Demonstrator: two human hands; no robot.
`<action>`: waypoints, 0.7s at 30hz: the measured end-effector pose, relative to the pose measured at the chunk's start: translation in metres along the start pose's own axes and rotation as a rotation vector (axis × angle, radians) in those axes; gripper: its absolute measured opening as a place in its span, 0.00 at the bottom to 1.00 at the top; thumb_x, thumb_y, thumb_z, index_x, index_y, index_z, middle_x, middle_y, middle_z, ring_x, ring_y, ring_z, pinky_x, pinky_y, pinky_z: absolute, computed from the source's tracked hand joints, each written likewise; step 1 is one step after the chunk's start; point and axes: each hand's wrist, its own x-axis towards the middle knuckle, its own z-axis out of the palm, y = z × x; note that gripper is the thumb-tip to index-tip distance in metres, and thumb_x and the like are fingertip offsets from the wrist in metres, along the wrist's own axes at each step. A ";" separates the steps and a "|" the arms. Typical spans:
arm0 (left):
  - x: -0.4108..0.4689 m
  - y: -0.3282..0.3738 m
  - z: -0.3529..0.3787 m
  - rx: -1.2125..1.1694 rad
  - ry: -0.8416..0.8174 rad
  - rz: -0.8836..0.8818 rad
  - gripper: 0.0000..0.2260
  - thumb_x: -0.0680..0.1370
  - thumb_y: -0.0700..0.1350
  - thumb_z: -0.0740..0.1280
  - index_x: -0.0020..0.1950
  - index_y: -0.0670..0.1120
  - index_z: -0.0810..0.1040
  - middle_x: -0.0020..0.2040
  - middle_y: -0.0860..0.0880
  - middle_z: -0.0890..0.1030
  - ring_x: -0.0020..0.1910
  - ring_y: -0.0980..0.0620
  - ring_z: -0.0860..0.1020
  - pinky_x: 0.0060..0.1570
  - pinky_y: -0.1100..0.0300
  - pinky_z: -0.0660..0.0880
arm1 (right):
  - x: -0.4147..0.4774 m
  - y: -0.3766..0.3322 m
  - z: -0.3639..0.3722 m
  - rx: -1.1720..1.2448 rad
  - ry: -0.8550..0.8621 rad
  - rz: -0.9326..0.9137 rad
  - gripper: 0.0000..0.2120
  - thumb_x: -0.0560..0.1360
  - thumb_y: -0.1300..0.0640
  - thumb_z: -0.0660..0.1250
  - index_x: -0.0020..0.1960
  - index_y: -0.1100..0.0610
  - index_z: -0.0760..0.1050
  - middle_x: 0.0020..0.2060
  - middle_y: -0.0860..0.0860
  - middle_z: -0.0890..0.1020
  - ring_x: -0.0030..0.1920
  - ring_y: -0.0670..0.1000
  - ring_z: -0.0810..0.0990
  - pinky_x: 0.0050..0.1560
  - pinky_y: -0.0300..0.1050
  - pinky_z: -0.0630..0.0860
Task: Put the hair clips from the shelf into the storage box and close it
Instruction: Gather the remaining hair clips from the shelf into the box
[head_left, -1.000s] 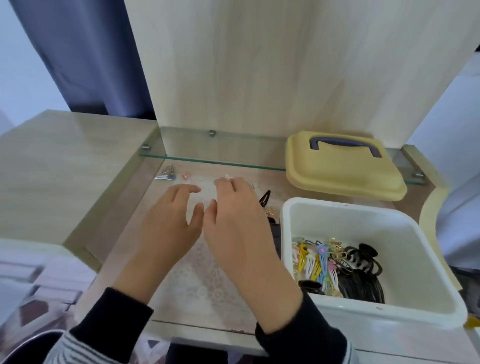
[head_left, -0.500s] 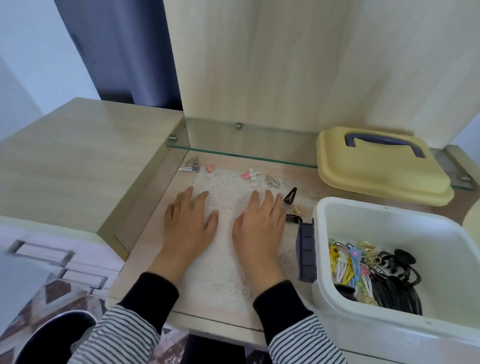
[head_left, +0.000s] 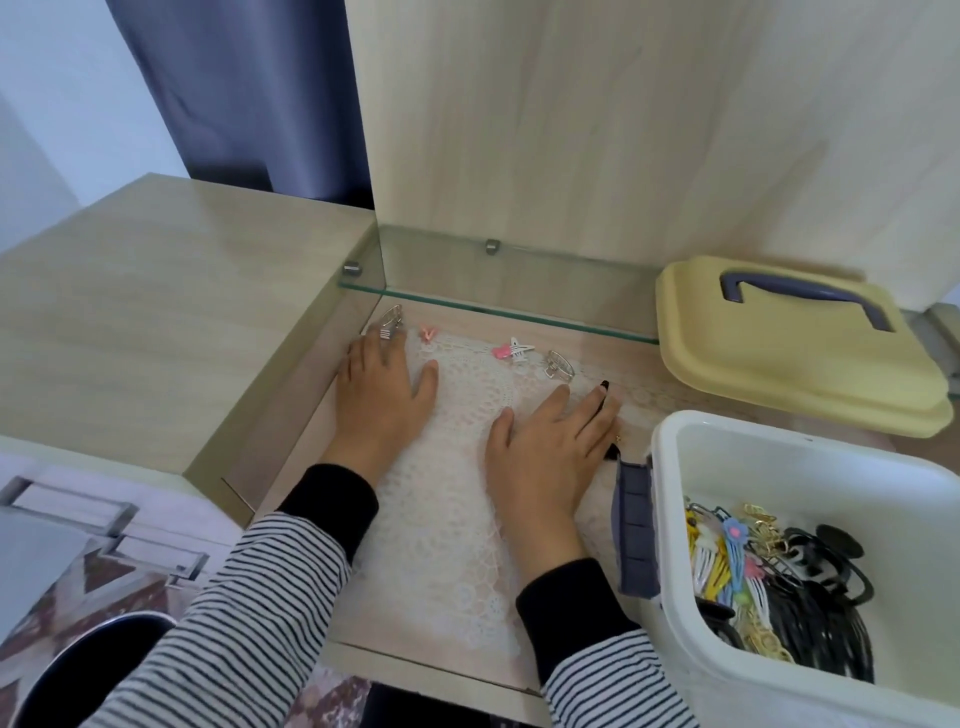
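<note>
Resting palm-down on the shelf (head_left: 613, 353), the left hand (head_left: 384, 400) and right hand (head_left: 550, 452) lie apart, fingers straight, gripping nothing. Both sit on a white lace mat (head_left: 457, 545). The left hand's fingertips reach a silver claw clip (head_left: 389, 322) in the shelf's far left corner; contact cannot be confirmed. The right hand's fingers partly cover a black snap clip (head_left: 604, 387). Along the far edge lie a small pink clip (head_left: 428, 332), a pink-and-white aeroplane clip (head_left: 514, 351) and a second silver claw clip (head_left: 558, 364), all untouched. The white storage box (head_left: 831, 478) stands open at the shelf's right edge, holding assorted hair clips (head_left: 737, 571), with its blue latch (head_left: 631, 525) just beside the right wrist. Its yellow lid (head_left: 779, 364) lies on the glass shelf (head_left: 519, 280) behind.
</note>
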 end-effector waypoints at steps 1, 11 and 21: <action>0.000 0.000 0.001 -0.001 0.000 0.004 0.29 0.77 0.59 0.53 0.73 0.43 0.64 0.74 0.40 0.63 0.72 0.39 0.62 0.71 0.44 0.59 | 0.000 0.000 0.000 -0.002 0.002 0.003 0.32 0.74 0.45 0.59 0.71 0.65 0.64 0.72 0.69 0.58 0.74 0.67 0.51 0.73 0.61 0.48; -0.004 -0.001 0.001 -0.042 0.067 0.019 0.24 0.78 0.52 0.58 0.72 0.43 0.66 0.68 0.41 0.68 0.65 0.41 0.68 0.65 0.47 0.65 | -0.002 -0.001 -0.003 0.040 0.107 -0.094 0.24 0.73 0.54 0.64 0.65 0.63 0.69 0.64 0.65 0.71 0.66 0.65 0.69 0.71 0.61 0.59; 0.002 -0.004 0.006 -0.065 -0.001 0.008 0.26 0.79 0.53 0.57 0.75 0.45 0.60 0.76 0.41 0.58 0.75 0.40 0.55 0.73 0.46 0.53 | -0.002 0.004 -0.001 -0.012 0.068 -0.090 0.17 0.74 0.53 0.61 0.59 0.60 0.76 0.61 0.63 0.74 0.66 0.66 0.67 0.71 0.63 0.55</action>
